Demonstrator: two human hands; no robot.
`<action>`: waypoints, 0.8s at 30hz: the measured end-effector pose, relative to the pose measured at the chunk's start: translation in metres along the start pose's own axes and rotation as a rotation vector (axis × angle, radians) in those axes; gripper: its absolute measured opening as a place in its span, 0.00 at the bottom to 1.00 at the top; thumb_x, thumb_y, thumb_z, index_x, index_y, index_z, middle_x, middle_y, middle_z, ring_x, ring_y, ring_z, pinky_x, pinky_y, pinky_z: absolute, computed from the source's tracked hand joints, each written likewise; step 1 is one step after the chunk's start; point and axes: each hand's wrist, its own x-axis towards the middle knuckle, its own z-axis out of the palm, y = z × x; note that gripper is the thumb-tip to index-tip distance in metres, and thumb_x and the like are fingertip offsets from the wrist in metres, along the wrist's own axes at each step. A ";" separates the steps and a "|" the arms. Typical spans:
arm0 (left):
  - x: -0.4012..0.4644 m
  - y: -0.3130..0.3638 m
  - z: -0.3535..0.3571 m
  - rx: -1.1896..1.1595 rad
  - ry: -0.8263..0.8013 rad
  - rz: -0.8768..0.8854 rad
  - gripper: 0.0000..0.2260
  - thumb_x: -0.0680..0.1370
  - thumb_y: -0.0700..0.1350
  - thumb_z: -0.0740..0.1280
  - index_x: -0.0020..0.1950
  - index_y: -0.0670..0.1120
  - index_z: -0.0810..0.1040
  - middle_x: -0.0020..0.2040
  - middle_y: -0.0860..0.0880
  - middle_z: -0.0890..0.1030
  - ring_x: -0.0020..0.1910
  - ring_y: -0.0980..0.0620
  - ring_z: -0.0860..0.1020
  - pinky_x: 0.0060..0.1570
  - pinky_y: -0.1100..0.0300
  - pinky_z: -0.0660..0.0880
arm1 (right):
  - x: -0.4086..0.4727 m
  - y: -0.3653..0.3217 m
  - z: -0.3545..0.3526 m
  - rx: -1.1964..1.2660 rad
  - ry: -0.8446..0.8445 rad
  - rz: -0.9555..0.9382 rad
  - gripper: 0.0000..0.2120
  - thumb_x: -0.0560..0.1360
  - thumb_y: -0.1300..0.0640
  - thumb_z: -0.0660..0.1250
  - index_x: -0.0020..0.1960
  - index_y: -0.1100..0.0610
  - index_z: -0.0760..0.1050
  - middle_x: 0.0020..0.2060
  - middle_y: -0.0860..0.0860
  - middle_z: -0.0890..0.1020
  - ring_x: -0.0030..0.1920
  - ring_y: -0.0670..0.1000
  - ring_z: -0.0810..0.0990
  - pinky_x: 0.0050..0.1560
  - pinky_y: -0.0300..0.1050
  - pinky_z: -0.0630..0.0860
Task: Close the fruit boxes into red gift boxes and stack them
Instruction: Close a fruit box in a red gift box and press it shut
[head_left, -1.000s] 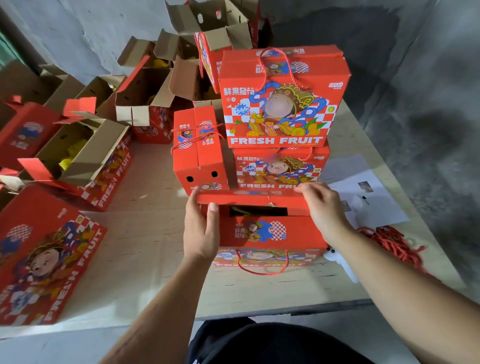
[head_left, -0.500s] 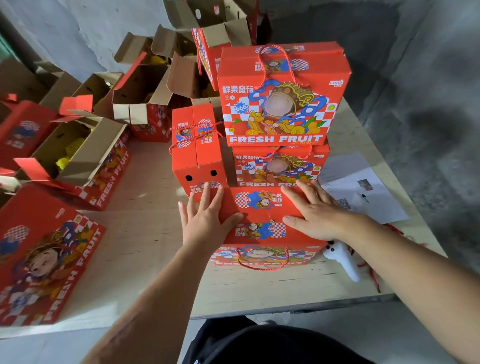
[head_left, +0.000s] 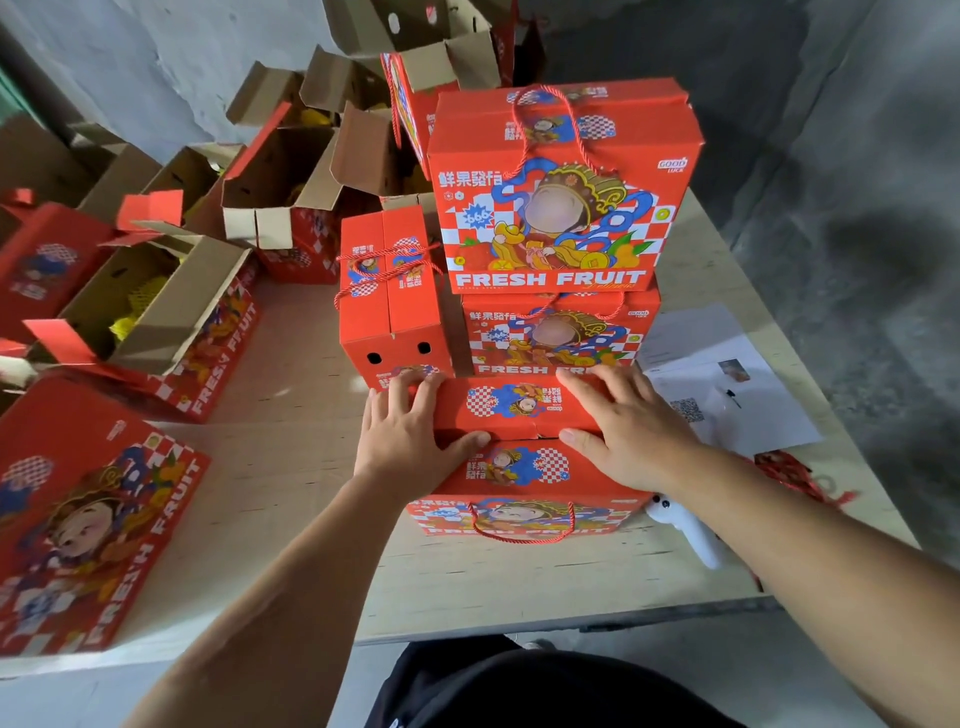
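Flaps on top of the red gift box (head_left: 524, 467), lying just in front of the two-box stack (head_left: 563, 234), are pressed flat by the left hand (head_left: 410, 441) and right hand (head_left: 631, 436), fingers straight and grasping nothing; lifting onto that stack is judged next.

Red gift box (head_left: 519, 467) flat on table, top flaps closed, before stacked closed boxes (head_left: 563, 208)

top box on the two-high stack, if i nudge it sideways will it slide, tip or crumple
The top box probably slides rather than tips: it sits flat on the lower box. Its printed card looks smooth, so grip is likely low. It overhangs the lower box, so a hard push might topple it.
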 end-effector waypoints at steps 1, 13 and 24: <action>0.001 0.000 0.000 0.006 -0.008 0.002 0.47 0.69 0.85 0.51 0.79 0.58 0.59 0.76 0.48 0.65 0.74 0.38 0.66 0.74 0.37 0.65 | 0.000 0.000 -0.001 0.002 -0.023 0.009 0.39 0.77 0.27 0.47 0.83 0.40 0.43 0.77 0.52 0.57 0.76 0.58 0.54 0.75 0.60 0.62; -0.033 0.007 0.003 -0.101 0.423 0.254 0.21 0.81 0.67 0.58 0.58 0.52 0.75 0.57 0.49 0.72 0.52 0.44 0.69 0.53 0.50 0.63 | -0.017 -0.001 -0.001 0.267 0.153 0.072 0.55 0.65 0.20 0.63 0.83 0.41 0.44 0.80 0.50 0.48 0.79 0.61 0.54 0.74 0.66 0.62; -0.056 0.042 -0.005 0.057 0.095 0.308 0.41 0.68 0.69 0.76 0.76 0.53 0.72 0.71 0.52 0.76 0.67 0.44 0.72 0.67 0.47 0.68 | -0.027 -0.029 -0.019 0.521 0.410 0.081 0.22 0.74 0.28 0.61 0.55 0.45 0.73 0.49 0.44 0.82 0.49 0.39 0.79 0.48 0.36 0.74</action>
